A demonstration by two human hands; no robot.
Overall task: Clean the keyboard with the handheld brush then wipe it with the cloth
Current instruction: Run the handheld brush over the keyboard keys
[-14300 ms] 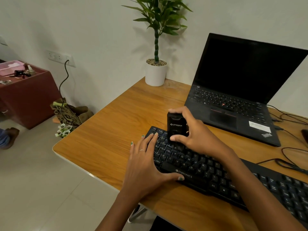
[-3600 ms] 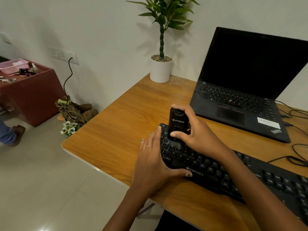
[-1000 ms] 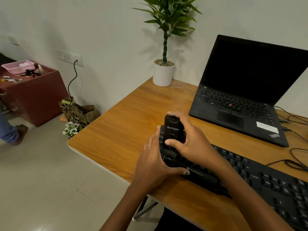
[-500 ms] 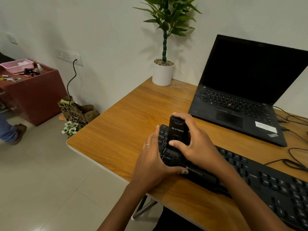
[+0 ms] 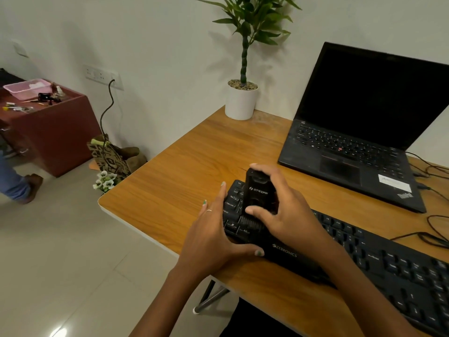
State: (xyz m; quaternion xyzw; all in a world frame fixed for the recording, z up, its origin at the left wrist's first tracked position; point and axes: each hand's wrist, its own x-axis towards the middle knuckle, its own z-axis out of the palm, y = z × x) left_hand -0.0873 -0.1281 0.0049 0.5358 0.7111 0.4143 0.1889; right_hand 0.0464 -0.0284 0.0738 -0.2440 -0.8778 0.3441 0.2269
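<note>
A black keyboard (image 5: 379, 261) lies along the front of the wooden desk (image 5: 184, 171). My right hand (image 5: 286, 212) grips a small black handheld brush (image 5: 257, 193) upright, its bristles down on the keys at the keyboard's left end. My left hand (image 5: 213, 237) holds that left end, fingers straight along the side edge and thumb across the front edge. No cloth is in view.
An open black laptop (image 5: 359, 147) stands behind the keyboard, cables (image 5: 435, 229) trailing at the right. A potted plant (image 5: 243, 98) sits at the desk's back corner. Left on the floor are a red cabinet (image 5: 48, 132), a paper bag (image 5: 111, 159) and a person's leg (image 5: 14, 183).
The brush has shifted slightly along the leftmost keys in my right hand. My left hand keeps its hold on the keyboard's end.
</note>
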